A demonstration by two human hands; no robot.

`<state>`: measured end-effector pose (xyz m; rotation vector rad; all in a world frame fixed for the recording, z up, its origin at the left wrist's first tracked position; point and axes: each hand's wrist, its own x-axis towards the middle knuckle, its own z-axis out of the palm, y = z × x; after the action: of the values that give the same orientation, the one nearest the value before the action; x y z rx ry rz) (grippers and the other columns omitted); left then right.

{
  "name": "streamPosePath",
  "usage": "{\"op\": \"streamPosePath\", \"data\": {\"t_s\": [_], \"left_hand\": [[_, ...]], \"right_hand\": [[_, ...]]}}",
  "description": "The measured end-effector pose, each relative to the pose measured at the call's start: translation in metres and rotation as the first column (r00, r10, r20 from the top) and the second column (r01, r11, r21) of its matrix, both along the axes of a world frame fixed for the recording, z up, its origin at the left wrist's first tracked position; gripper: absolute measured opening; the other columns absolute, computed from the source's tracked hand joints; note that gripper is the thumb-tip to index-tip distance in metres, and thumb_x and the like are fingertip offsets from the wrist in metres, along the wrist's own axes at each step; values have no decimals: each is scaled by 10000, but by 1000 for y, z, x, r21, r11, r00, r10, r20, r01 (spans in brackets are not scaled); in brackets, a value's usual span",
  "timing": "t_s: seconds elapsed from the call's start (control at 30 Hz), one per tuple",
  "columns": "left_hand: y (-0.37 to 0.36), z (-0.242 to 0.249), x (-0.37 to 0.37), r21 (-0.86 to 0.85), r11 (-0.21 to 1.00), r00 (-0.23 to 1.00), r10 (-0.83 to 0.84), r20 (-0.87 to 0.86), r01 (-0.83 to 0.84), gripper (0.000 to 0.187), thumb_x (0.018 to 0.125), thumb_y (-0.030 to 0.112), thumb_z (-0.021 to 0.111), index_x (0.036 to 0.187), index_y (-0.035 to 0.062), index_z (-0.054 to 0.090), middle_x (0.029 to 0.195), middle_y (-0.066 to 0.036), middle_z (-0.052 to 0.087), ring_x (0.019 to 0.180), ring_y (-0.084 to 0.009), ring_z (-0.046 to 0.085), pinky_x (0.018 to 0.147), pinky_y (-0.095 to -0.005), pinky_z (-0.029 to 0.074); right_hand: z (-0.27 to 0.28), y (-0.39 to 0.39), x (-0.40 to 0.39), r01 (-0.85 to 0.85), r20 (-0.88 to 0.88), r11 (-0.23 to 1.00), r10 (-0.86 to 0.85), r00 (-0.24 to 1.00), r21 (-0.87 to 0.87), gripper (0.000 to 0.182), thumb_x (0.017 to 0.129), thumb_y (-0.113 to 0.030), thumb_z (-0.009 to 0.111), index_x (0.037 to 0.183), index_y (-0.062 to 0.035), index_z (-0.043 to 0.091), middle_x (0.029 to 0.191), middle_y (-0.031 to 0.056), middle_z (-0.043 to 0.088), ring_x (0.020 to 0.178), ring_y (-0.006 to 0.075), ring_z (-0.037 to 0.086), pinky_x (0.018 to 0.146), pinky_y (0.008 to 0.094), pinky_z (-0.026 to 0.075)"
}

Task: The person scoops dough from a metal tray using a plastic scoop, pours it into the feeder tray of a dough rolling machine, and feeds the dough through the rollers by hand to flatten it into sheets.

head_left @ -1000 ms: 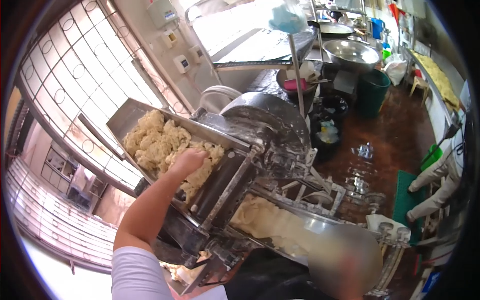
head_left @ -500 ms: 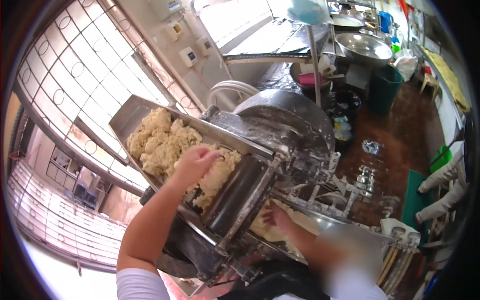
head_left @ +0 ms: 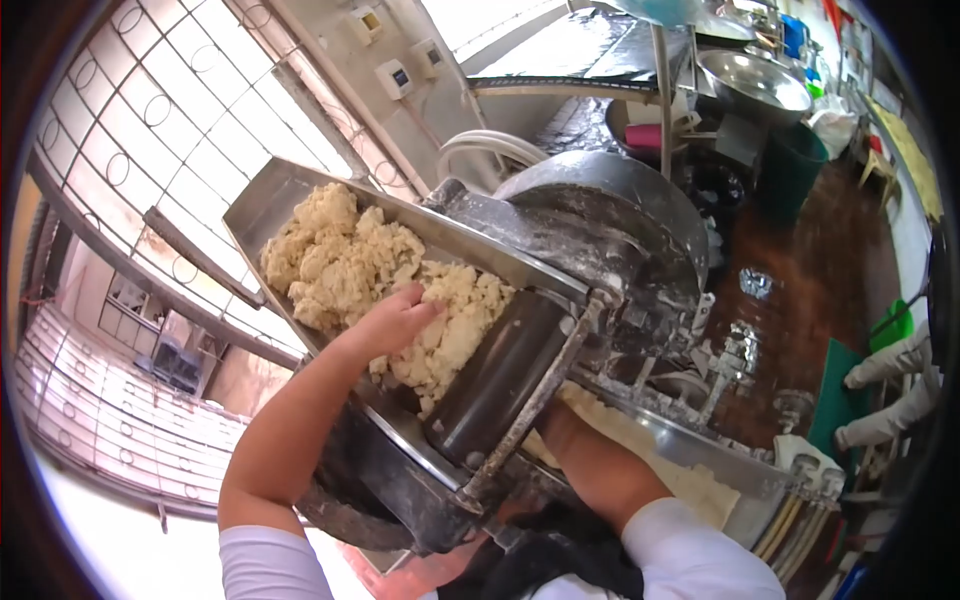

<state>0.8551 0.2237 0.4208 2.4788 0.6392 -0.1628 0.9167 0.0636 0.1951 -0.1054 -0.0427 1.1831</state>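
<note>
Crumbly pale dough lies heaped in a slanted metal hopper. My left hand rests on the dough near the dark roller; its fingers are partly sunk in or hidden by the crumbs, so its grip is unclear. My right forearm reaches under the roller frame, and the right hand is hidden behind the metal bar. A flattened dough sheet lies in the metal tray below the roller.
A floury round machine housing stands beyond the hopper. Farther back are a steel bowl, a dark green bin and a foil-covered shelf. At the right edge a person's legs show. A barred window is at left.
My right hand has moved from above the dough sheet to under the roller frame, out of sight. My left hand stays at the dough. The view has shifted, and more of the sheet shows.
</note>
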Motion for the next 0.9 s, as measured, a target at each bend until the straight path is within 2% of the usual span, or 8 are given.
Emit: {"op": "streamPosePath", "data": {"t_s": [0.13,0.27,0.43,0.5,0.53,0.6,0.73,0.9], "left_hand": [[-13,-3,-4,61,998,1000,4,0,-4,559,940,474,467,1106,-57,522,838,-206,605,826,-306,602,754,-410,463],[-39,2,-5,435,900,998,1,-68,29,565,954,500,413,1066,-44,519,954,-251,622,939,-376,612,803,-450,469],[-59,6,-3,632,773,997,-22,-75,65,527,947,509,411,1007,-4,515,944,-238,630,912,-414,598,788,-453,468],[-61,11,-1,636,743,908,-93,408,-210,518,938,497,431,953,-6,551,863,-218,636,857,-432,596,766,-452,466],[-57,13,2,637,741,906,-96,412,-211,518,938,497,431,953,-6,551,863,-218,636,857,-432,596,766,-452,466],[-45,6,3,459,849,960,182,211,-261,551,934,500,424,885,-21,598,865,-232,636,879,-421,602,775,-451,464],[-42,-9,2,500,855,990,131,45,-136,598,952,489,352,896,-25,653,942,-256,641,946,-400,606,846,-450,464],[-79,16,16,627,777,977,83,-194,59,551,962,453,352,907,19,685,944,-212,664,930,-363,634,823,-442,491]], "right_hand": [[-9,-16,-4,-8,16,998,10,1000,-66,518,947,-486,427,1205,-59,565,1096,95,642,930,249,641,802,406,520],[-36,-34,-4,-77,-52,984,70,996,-160,421,942,-385,470,1192,-62,570,1092,96,649,986,260,637,899,432,513],[-52,-70,-8,-51,51,844,93,994,-534,319,897,-222,576,1123,1,595,989,145,663,870,279,654,797,426,536],[-51,-96,-6,56,108,809,10,994,-585,311,866,-169,633,1107,22,594,957,138,661,840,275,653,719,417,541],[-54,-107,-4,60,113,810,7,994,-583,311,866,-169,633,1107,22,594,957,138,661,840,275,653,719,417,541],[-65,-135,-3,71,93,853,-26,995,-517,318,869,-169,643,1113,26,585,960,135,658,857,261,655,738,412,549],[-88,-185,-1,17,-2,810,-22,1000,-586,406,920,-227,575,1239,12,501,1151,163,614,1046,309,615,914,455,507],[-143,-240,-9,45,16,793,-44,999,-608,393,947,-237,538,1255,2,491,1187,146,603,1078,309,600,952,451,483]]}}
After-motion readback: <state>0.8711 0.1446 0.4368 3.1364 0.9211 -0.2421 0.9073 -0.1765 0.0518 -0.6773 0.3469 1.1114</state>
